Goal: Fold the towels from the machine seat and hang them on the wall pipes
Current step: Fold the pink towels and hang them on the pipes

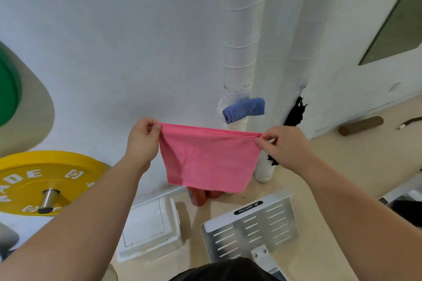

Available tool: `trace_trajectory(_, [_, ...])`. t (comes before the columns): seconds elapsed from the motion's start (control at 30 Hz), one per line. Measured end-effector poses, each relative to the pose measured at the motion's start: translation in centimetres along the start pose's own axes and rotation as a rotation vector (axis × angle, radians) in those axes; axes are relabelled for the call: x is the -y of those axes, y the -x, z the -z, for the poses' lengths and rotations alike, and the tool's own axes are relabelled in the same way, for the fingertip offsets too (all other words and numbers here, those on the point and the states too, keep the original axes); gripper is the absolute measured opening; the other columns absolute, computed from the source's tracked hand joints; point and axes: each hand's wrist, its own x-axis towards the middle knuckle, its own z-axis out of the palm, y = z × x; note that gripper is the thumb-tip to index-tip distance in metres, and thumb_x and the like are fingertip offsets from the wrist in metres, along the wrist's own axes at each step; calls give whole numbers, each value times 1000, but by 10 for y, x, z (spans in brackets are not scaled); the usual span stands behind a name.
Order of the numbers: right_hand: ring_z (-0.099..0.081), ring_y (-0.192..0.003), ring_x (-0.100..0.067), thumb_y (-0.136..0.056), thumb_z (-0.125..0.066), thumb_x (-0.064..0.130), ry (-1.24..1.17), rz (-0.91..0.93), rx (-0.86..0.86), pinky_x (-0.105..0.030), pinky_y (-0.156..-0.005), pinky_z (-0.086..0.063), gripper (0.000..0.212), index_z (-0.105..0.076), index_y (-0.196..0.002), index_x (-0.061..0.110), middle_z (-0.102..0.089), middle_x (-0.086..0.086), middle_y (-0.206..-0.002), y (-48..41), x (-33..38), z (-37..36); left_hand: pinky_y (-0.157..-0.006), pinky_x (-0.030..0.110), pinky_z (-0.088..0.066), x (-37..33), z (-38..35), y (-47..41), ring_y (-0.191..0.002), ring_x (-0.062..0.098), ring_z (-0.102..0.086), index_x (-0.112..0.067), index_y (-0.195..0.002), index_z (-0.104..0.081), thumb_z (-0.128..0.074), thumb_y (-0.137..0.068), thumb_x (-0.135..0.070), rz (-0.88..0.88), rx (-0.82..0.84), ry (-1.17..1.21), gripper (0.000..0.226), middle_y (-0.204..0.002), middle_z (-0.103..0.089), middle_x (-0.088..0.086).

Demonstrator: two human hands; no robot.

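A pink towel [209, 157] hangs folded in front of me, stretched flat between both hands. My left hand [142, 141] pinches its top left corner. My right hand [283, 143] pinches the top right corner. Behind it two white wrapped wall pipes [242, 41] run up the wall. A folded blue towel [244, 109] lies draped on a fitting of the left pipe. A black cloth [294, 114] hangs on the right pipe [299, 52].
A yellow weight plate [45, 180] on a bar sits at the left, with a green plate [9, 91] above it. On the floor stand a white lidded bin [148, 230], a metal footplate [251, 228] and red bottles [198, 197]. A brown roller [360, 125] lies at the right.
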Motion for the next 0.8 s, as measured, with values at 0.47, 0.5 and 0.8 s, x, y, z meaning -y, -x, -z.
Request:
trace_trajectory(0.47, [-67, -78, -22, -83, -79, 5, -628, -268, -72, -53, -92, -58, 19, -76, -92, 21, -71, -11, -78, -20, -12, 58, -78, 33, -55, -43, -13, -12, -76, 15, -62, -11, -101, -72, -55, -100, -7, -101, 134, 147, 18, -85, -71, 6])
trace_trajectory(0.5, [-68, -79, -23, -85, -77, 7, -631, -287, -66, -54, -91, -58, 11, -76, -85, 18, -72, -10, -79, -19, -12, 56, -80, 31, -57, -43, -13, -12, -77, 13, -64, -12, -101, -73, -55, -100, -5, -99, 133, 136, 19, -86, -72, 6])
trace_trajectory(0.8, [-45, -58, -11, -95, -67, 19, -740, -414, -169, -35, -61, -47, 23, -60, -74, 13, -50, 5, -59, -14, -4, 29, -76, 40, -55, -20, -20, -11, -74, 21, -59, -5, -95, -71, -50, -101, -8, 63, 153, 102, 22, -84, -67, 12])
